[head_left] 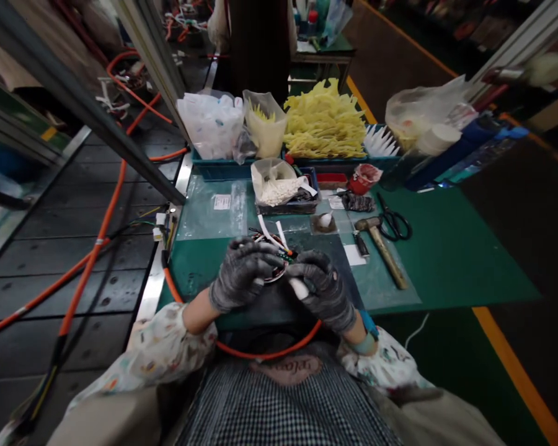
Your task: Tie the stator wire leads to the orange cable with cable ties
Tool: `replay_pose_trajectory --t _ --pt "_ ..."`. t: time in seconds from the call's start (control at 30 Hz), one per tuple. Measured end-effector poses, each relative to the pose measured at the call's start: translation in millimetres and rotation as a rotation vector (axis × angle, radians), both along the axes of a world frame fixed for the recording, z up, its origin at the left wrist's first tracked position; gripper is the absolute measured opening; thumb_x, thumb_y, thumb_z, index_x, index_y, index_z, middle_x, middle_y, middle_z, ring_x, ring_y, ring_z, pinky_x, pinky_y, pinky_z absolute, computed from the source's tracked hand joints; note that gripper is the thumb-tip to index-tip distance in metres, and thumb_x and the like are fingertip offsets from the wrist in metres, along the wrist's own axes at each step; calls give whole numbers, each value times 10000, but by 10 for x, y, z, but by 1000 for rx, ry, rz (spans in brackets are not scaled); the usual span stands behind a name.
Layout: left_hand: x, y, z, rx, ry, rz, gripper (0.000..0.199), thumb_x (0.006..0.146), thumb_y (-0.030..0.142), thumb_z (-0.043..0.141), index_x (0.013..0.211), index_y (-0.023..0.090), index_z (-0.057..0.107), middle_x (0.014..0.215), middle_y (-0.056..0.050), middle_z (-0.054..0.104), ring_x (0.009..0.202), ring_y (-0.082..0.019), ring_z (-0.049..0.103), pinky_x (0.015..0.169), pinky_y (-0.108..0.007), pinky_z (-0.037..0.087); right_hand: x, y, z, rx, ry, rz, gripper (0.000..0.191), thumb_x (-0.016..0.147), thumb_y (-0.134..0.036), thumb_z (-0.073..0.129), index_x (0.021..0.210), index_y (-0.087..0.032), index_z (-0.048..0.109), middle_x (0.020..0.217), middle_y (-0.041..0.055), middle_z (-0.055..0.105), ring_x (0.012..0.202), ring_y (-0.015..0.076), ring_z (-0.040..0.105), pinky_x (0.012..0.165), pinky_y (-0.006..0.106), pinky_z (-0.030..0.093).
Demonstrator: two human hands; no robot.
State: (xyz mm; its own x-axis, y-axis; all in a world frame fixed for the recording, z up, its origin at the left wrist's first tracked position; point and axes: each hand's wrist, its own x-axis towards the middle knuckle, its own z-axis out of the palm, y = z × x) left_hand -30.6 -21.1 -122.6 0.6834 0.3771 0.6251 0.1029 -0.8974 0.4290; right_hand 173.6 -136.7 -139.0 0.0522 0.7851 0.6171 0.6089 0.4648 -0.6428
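Observation:
My left hand (242, 275), in a grey glove, has its fingers bent around the left side of a small round part with wires (275, 274). At the other side, my right hand (323, 288), gloved alike, pinches at the part's wires; a white tip shows at its thumb, and I cannot make out whether it is tape or bare glove. Two white sleeves (270, 231) stick up from the wires, with coloured leads beside them. The fingers hide much of the part. Beneath lies a dark mat (339, 263) on a green table (465, 248).
An orange cable (270, 356) loops past my lap. To the right lie a hammer (385, 254), black scissors (394, 218) and a screwdriver (361, 243). Bins of yellow pieces (323, 124) and white bags (211, 127) stand behind. A metal post (134, 142) rises left, beside the conveyor (74, 248).

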Motion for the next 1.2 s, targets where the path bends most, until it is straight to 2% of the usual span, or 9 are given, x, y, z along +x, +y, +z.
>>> replay_pose_trajectory --t 0.07,0.13,0.33,0.5,0.67,0.8,0.93,1.03,1.2 --pt "61 23 -13 47 -3 144 178 963 249 649 1134 291 675 1202 -5 822 1302 -232 684 1220 -442 335 -13 -60 9 -27 99 -50 239 994 -111 669 1106 -313 731 1116 18 716 1030 200 749 913 373 684" --pt "110 50 -22 48 110 167 256 1002 330 686 1255 294 700 1277 -36 803 1391 -271 638 1245 -489 287 -16 -114 29 -34 161 -60 200 992 -120 681 1067 -299 729 1089 15 718 1011 196 755 916 372 689" --pt "224 280 84 -125 386 -142 331 1124 425 512 1229 269 784 1164 -62 814 1136 -247 726 1171 -500 392 189 -173 19 -12 -157 88 376 1041 -254 686 1417 -255 702 1439 140 664 1290 278 712 1067 454 668" --pt "325 424 209 -183 580 -287 336 1090 487 559 1212 284 797 1099 -25 830 1066 -231 734 1240 -499 358 360 -112 -82 -10 -272 259 362 1115 -147 529 1368 -294 743 1302 56 791 1222 197 755 1053 365 670" --pt "241 267 220 -137 462 -94 530 1068 533 556 1504 241 634 1267 -83 803 1262 -285 694 1365 -577 105 397 -139 -73 -75 -241 218 275 1140 -256 551 1304 -278 770 1226 60 813 1050 185 801 879 301 697" --pt "132 34 189 -117 331 -70 532 1131 576 357 1431 280 682 1319 -71 785 1336 -273 677 1388 -570 -35 400 -120 -51 -25 -220 117 243 1130 -340 580 1179 -230 791 1125 98 837 1010 220 814 893 339 706" --pt "133 -136 127 4 367 36 611 1018 807 516 1267 309 769 1283 -44 801 1399 -326 636 1383 -607 -95 409 -113 -84 2 -289 72 253 1096 -216 563 1222 -239 781 1144 109 849 1048 242 819 912 363 707" --pt "172 -213 61 88 401 87 474 1031 679 640 1268 288 767 1296 -46 804 1392 -299 648 1404 -577 -17 450 -148 -105 33 -323 1 203 1081 -246 618 1204 -222 777 1119 119 855 976 251 832 831 362 707" --pt "273 -298 -116 236 296 180 229 1121 291 557 1217 263 762 1239 -29 832 1281 -212 727 1362 -493 258 335 -103 -106 19 -158 -107 124 1053 -338 722 1136 -265 778 1089 60 862 954 218 831 828 316 678"
